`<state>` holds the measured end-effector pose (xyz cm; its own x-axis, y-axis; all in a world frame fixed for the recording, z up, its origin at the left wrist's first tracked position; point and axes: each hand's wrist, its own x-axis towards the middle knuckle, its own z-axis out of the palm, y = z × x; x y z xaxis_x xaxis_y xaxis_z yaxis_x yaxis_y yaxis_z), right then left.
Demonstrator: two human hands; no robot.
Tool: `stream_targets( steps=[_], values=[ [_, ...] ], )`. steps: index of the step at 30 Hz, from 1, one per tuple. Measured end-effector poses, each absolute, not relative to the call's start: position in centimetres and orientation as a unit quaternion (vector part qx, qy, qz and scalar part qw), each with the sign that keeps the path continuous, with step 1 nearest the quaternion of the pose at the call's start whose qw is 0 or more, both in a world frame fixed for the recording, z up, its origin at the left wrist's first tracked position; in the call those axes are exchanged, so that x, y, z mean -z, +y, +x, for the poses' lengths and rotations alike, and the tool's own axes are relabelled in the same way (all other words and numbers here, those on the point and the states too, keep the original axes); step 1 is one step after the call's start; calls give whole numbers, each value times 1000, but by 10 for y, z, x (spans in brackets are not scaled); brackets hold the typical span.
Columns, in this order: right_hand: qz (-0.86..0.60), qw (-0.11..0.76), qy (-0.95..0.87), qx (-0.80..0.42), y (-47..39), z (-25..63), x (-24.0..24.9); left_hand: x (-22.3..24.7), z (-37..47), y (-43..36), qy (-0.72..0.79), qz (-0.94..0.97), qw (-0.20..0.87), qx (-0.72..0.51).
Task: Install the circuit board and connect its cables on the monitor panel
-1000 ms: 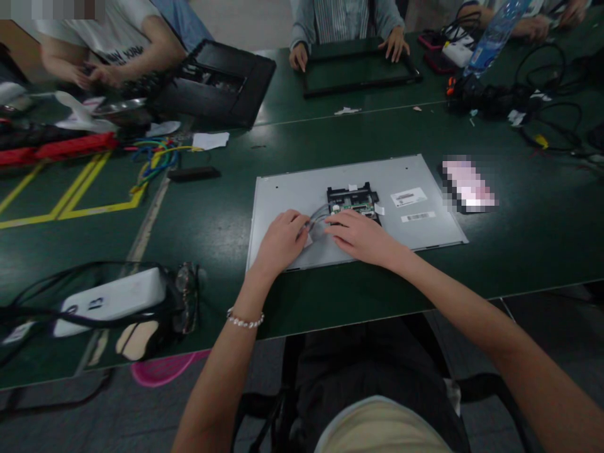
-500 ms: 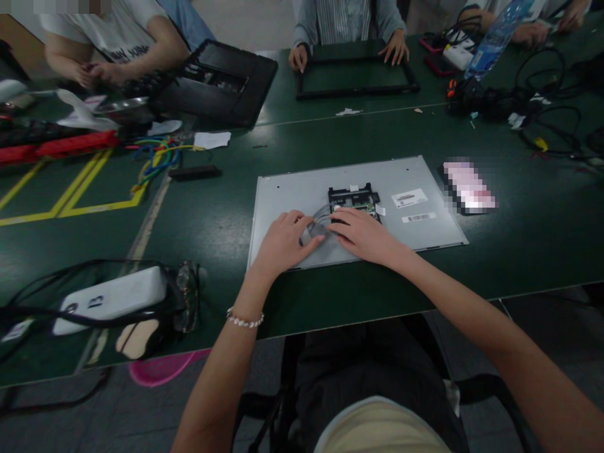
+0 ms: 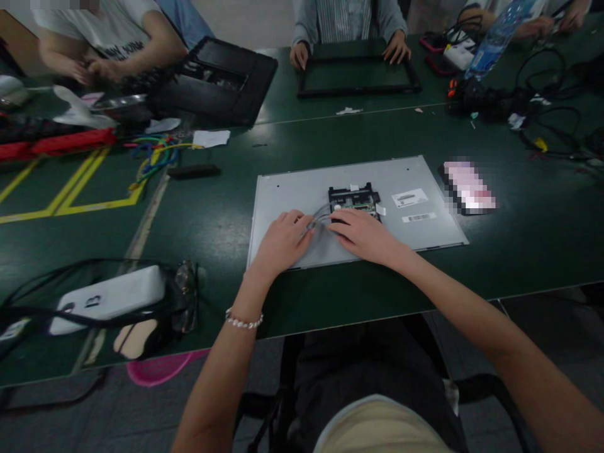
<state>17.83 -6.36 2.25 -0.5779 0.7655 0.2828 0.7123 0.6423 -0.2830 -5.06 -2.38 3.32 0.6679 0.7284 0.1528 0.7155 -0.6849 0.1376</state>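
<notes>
A flat display panel lies face down on the table, its metal back up. Near its middle sits a black plastic bracket with a green circuit board, both partly covered. A thin grey cable runs from the board's left end toward my left hand, whose thumb and fingers are pinched together on it. My right hand lies over the bracket's lower part, fingers stretched out and resting at its left edge, thumb apart below. What lies under that palm is hidden.
A pink-faced phone lies right of the panel. At left are a white power bank, a mouse and cables. Across the table, a co-worker's hands rest on a black frame; a black laptop-like shell leans nearby.
My left thumb has moved up and closed toward the fingers on the cable. My right hand has stayed in place. The view has shifted slightly.
</notes>
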Motion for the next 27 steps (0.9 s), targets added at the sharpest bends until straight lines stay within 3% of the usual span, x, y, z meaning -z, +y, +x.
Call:
stream_targets(
  steps=[10,27],
  values=[
    [-416,197,-884,-77,-64,179,-23,-36,-51,-25,447,889,-17,-102],
    [-415,199,-884,-84,-64,179,-22,-36,-52,-25,399,912,34,-92]
  ],
)
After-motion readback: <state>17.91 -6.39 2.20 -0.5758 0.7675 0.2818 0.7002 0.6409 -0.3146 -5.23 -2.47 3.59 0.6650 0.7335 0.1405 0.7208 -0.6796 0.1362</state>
